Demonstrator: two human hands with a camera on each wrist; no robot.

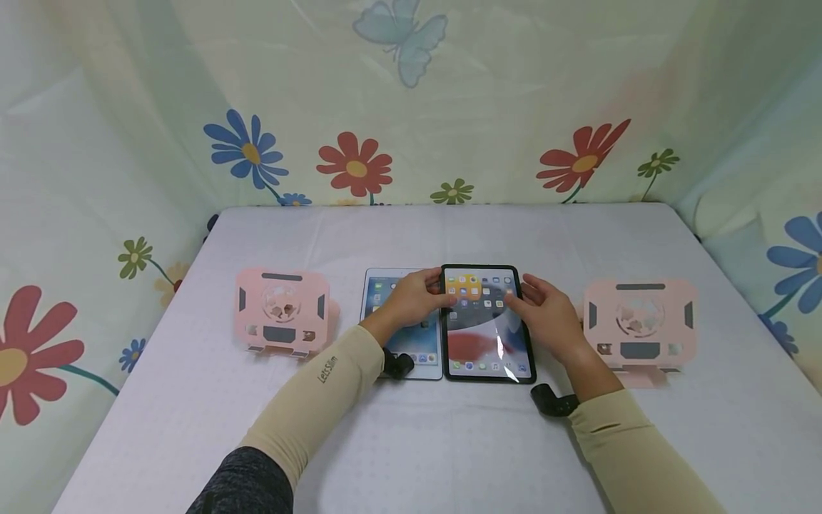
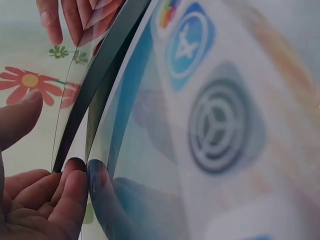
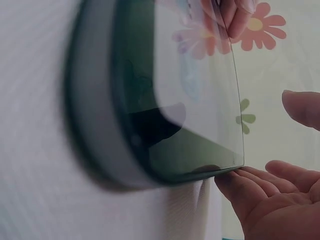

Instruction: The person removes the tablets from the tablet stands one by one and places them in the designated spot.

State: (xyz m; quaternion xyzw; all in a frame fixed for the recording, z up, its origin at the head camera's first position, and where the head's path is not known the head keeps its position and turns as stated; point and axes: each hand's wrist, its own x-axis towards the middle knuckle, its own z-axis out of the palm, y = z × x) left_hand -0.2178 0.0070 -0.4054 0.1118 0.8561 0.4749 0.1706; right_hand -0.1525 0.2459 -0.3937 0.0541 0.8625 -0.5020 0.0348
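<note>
A tablet with a black border point(image 1: 481, 325), its screen lit with app icons, lies face up in the middle of the table. Close against its left side is a tablet with a white border point(image 1: 425, 341), partly hidden by my left hand point(image 1: 411, 298). That hand reaches over the white-bordered tablet; its fingertips touch the black-bordered tablet's left edge. In the left wrist view its thumb point(image 2: 22, 117) is raised apart from the glass. At the opposite edge, my right hand point(image 1: 554, 320) touches with its fingertips, and its thumb point(image 3: 302, 109) stands away from the screen.
Pink tablet cases point(image 1: 257, 328) point(image 1: 600, 343) with grey pads stand at the left and right of the table. The table point(image 1: 449, 450) has a white cover. A flower-printed curtain point(image 1: 501, 107) hangs behind and at the sides. Black wrist cameras point(image 1: 552, 401) sit on both wrists.
</note>
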